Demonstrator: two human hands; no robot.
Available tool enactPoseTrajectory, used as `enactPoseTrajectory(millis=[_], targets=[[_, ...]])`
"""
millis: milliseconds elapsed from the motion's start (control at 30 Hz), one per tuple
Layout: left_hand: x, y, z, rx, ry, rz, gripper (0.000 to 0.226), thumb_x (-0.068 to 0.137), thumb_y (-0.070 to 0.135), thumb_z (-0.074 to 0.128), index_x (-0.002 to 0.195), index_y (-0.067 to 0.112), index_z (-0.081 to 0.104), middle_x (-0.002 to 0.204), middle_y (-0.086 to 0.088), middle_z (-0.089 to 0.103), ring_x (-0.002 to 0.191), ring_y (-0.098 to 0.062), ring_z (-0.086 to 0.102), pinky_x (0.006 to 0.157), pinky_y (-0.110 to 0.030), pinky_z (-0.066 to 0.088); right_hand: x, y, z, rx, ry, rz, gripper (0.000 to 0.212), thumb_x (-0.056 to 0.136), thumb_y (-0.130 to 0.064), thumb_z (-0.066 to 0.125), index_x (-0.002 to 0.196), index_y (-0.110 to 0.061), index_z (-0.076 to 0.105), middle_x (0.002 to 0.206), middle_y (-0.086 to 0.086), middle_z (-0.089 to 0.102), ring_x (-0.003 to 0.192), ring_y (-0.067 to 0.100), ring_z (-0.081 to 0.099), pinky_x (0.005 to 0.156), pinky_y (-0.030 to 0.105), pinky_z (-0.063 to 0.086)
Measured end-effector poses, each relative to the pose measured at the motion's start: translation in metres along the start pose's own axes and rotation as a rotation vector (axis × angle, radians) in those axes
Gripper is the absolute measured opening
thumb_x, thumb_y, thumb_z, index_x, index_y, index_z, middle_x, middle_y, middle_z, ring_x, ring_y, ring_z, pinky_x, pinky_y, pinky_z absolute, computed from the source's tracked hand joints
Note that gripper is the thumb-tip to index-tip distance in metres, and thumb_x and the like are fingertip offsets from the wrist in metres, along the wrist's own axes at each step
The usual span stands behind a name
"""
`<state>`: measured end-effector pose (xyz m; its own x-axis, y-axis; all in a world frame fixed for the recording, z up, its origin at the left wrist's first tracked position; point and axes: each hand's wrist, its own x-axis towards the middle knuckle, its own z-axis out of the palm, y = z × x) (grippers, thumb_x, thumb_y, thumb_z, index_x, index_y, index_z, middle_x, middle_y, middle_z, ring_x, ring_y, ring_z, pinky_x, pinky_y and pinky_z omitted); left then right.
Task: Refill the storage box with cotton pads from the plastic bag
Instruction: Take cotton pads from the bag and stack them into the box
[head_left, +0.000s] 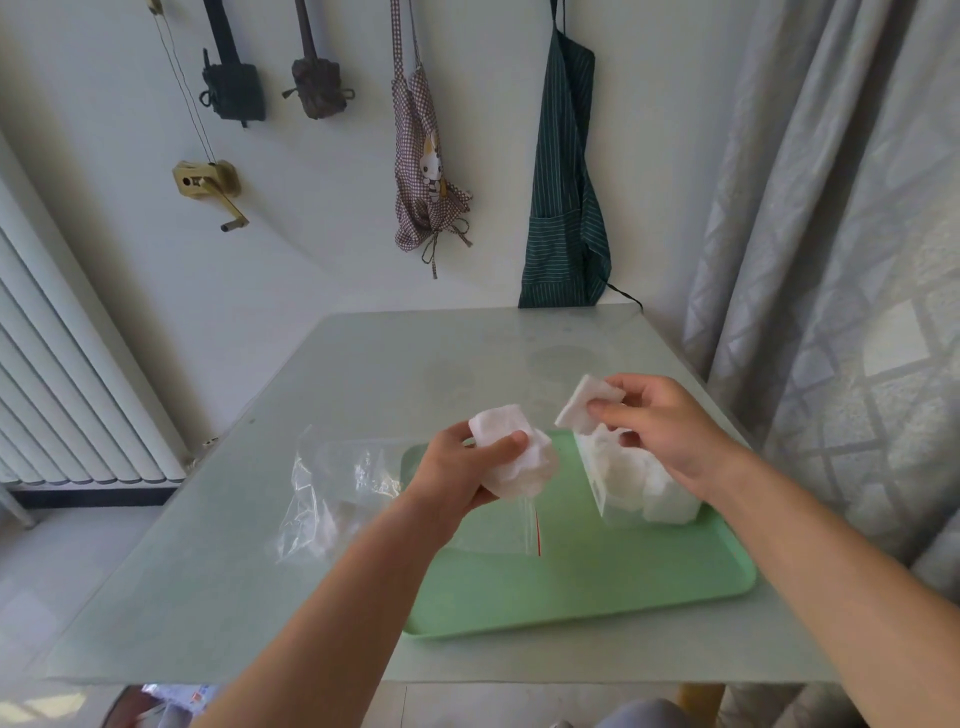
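I see a pale glass-topped table (363, 374) pushed against a white wall. A radiator (62, 389) stands off the table's left edge and a grey curtain (831, 260) hangs along its right edge. On the wall behind the far edge hang a checked apron (421, 171), a green striped apron (563, 197), two dark brushes and a brass crank.

A green tray (571, 597) lies on the right half of the table, reaching close to the near edge. The clear box (623, 483) stands in the tray's far right corner, open at the top and packed with white pads. The bag (332, 483) lies crumpled across the tray's left edge, part on the tray and part on the bare table. Its red zip strip rests on the tray, and a few white pads show through the plastic at the table end.

My left hand (462, 467) hangs over the tray's far left corner. It grips a wad (514, 457) of pads, thumb pressed across the front and fingers curled behind. My right hand (670, 431) is above the box. Thumb and forefinger pinch a single pad (582, 405) by one corner, tilted, with its lower corner just over the pads in the box. I cannot tell whether it touches them. The other fingers are loosely bent near the top of the box.
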<state>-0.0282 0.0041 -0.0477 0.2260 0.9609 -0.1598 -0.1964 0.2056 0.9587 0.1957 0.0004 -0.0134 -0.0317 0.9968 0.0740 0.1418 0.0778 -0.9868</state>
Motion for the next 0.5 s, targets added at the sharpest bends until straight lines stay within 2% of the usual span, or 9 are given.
enactPoseTrajectory(millis=[67, 133, 200, 233, 367, 433, 500], targets=[[-0.001, -0.001, 0.005, 0.048, 0.007, 0.003, 0.044, 0.081, 0.019, 0.079, 0.12, 0.008, 0.063, 0.111, -0.016, 0.072, 0.096, -0.029, 0.072, 0.074, -0.038, 0.059, 0.0, -0.005, -0.004, 0.082, -0.109, -0.03, 0.005, 0.085, -0.016, 0.072, 0.088, -0.013, 0.072, 0.079, 0.006, 0.058, 0.069, 0.013, 0.05, 0.064, 0.028, 0.039], [-0.003, -0.002, 0.011, 0.093, -0.027, 0.01, 0.039, 0.083, 0.02, 0.077, 0.118, 0.01, 0.065, 0.107, -0.015, 0.073, 0.091, -0.026, 0.073, 0.072, -0.036, 0.059, -0.001, -0.01, -0.006, 0.101, -0.25, 0.009, 0.022, 0.074, -0.025, 0.078, 0.09, -0.011, 0.073, 0.082, 0.007, 0.064, 0.074, 0.017, 0.055, 0.067, 0.031, 0.042], [-0.005, -0.003, 0.018, 0.149, -0.06, 0.023, 0.032, 0.086, 0.023, 0.074, 0.115, 0.012, 0.067, 0.105, -0.015, 0.074, 0.087, -0.024, 0.073, 0.069, -0.034, 0.058, -0.001, -0.012, -0.003, 0.033, -0.337, 0.067, 0.032, 0.068, -0.025, 0.081, 0.094, -0.009, 0.073, 0.088, 0.01, 0.071, 0.081, 0.024, 0.06, 0.071, 0.033, 0.047], [-0.007, -0.003, 0.022, 0.173, -0.068, 0.028, 0.029, 0.088, 0.024, 0.072, 0.114, 0.012, 0.068, 0.105, -0.015, 0.074, 0.086, -0.023, 0.073, 0.069, -0.033, 0.058, -0.001, -0.011, -0.001, 0.004, -0.366, 0.09, 0.029, 0.07, -0.022, 0.081, 0.094, -0.008, 0.073, 0.09, 0.012, 0.072, 0.083, 0.025, 0.062, 0.072, 0.034, 0.049], [-0.011, 0.0, 0.032, 0.19, -0.143, 0.015, 0.026, 0.098, 0.027, 0.056, 0.115, 0.013, 0.069, 0.108, -0.011, 0.074, 0.091, -0.023, 0.072, 0.073, -0.036, 0.059, 0.0, -0.008, 0.006, -0.079, -0.366, 0.139, 0.014, 0.08, -0.008, 0.077, 0.093, -0.004, 0.07, 0.091, 0.012, 0.073, 0.085, 0.024, 0.068, 0.078, 0.039, 0.057], [-0.012, 0.002, 0.033, 0.166, -0.159, -0.015, 0.027, 0.1, 0.025, 0.052, 0.115, 0.013, 0.069, 0.111, -0.012, 0.073, 0.096, -0.027, 0.071, 0.08, -0.041, 0.06, -0.001, -0.006, 0.006, -0.154, -0.319, 0.142, 0.022, 0.081, -0.011, 0.079, 0.097, 0.0, 0.069, 0.089, 0.012, 0.073, 0.082, 0.023, 0.069, 0.081, 0.042, 0.057], [-0.009, 0.003, 0.033, 0.12, -0.138, -0.069, 0.029, 0.099, 0.019, 0.048, 0.117, 0.009, 0.068, 0.117, -0.018, 0.069, 0.104, -0.034, 0.068, 0.085, -0.046, 0.059, -0.002, -0.004, 0.006, -0.243, -0.272, 0.142, 0.03, 0.078, -0.017, 0.082, 0.099, -0.003, 0.066, 0.086, 0.008, 0.071, 0.077, 0.02, 0.066, 0.072, 0.039, 0.056]])
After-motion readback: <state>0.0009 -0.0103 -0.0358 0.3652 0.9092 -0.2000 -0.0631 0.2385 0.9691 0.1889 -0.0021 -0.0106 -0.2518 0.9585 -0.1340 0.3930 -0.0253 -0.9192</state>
